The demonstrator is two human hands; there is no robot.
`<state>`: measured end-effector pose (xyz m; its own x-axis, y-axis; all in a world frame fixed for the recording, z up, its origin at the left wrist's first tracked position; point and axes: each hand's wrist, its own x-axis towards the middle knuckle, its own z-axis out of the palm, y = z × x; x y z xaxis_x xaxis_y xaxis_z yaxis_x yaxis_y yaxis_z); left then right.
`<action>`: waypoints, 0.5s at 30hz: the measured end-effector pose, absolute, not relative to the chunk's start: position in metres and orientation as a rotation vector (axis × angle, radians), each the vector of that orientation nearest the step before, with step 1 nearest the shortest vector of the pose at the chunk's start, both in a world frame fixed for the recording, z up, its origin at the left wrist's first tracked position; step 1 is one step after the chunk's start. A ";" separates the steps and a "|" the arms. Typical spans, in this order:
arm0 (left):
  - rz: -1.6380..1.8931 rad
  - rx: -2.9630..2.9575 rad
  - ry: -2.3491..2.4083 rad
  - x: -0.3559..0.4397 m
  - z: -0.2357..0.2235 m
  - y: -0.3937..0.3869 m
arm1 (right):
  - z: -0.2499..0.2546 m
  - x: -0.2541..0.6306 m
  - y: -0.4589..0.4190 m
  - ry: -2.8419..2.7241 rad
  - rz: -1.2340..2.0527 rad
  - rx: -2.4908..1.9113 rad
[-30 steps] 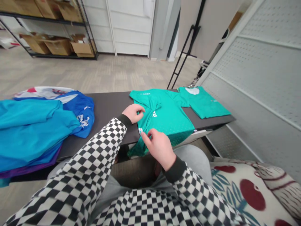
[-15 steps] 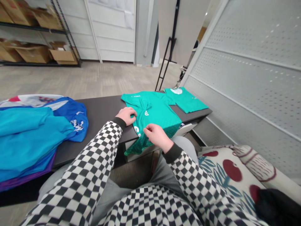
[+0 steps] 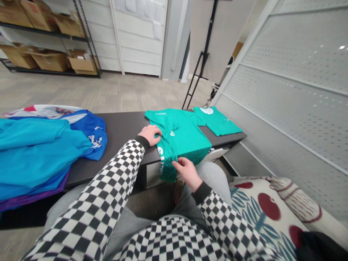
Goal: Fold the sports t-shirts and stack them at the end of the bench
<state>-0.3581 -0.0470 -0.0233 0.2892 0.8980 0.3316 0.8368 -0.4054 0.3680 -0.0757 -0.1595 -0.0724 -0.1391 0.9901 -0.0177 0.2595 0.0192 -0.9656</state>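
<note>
The right hand (image 3: 189, 174) pinches the green jersey (image 3: 189, 137) near its hem; the left hand (image 3: 151, 135), apart from it, touches the side, its grip unclear. The jersey overhangs the dark desk (image 3: 122, 125), between piled clothes (image 3: 35, 145) and a folded green shirt (image 3: 223, 122).

Cardboard boxes (image 3: 50, 61) on black shelving (image 3: 43, 31), perforated grey panel (image 3: 299, 85), leaf-patterned fabric (image 3: 251, 203)
</note>
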 end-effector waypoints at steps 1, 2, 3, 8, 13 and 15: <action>0.745 2.429 1.641 -0.358 -0.024 -0.047 | -0.074 -0.074 -0.159 -1.519 1.155 -1.336; 0.738 2.437 1.643 -0.358 -0.024 -0.047 | -0.075 -0.073 -0.158 -1.505 1.134 -1.333; 0.732 2.444 1.646 -0.358 -0.025 -0.047 | -0.076 -0.071 -0.157 -1.473 1.115 -1.325; 0.725 2.441 1.658 -0.359 -0.026 -0.048 | -0.078 -0.068 -0.154 -1.312 1.073 -1.295; 0.755 2.522 1.622 -0.349 -0.017 -0.052 | -0.074 -0.070 -0.155 -1.494 1.088 -1.245; 0.747 2.622 1.513 -0.340 -0.012 -0.051 | -0.072 -0.072 -0.157 -1.520 1.091 -1.232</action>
